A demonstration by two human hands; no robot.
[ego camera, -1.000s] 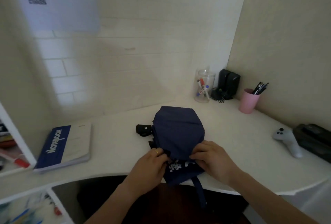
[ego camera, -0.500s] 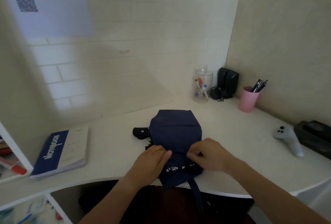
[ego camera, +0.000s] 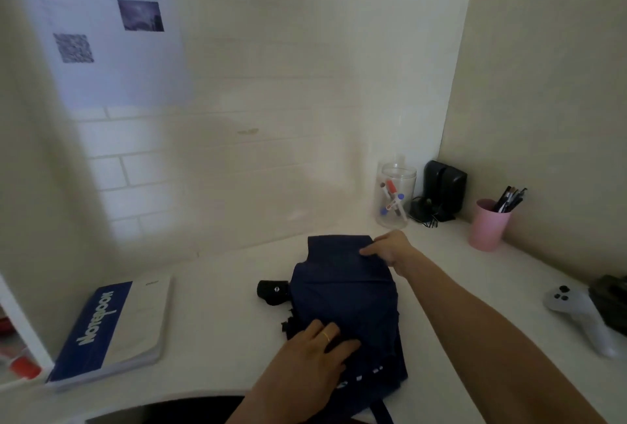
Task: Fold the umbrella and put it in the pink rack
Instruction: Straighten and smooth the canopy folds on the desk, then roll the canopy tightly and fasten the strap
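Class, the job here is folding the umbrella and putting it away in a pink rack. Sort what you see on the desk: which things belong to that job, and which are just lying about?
Belong to the job:
umbrella
left hand, pressing its near end
right hand, pinching its far edge

Lying about:
notebook
jar of markers
pink cup of pens
black speaker
white controller

No pink rack is in view.

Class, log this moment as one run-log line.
stage: folding | umbrella: flat on desk | left hand: presses near edge | right hand: pinches far corner | pink rack: not identifiable

Hands (ego camera: 390, 250) on navy umbrella (ego camera: 346, 294)
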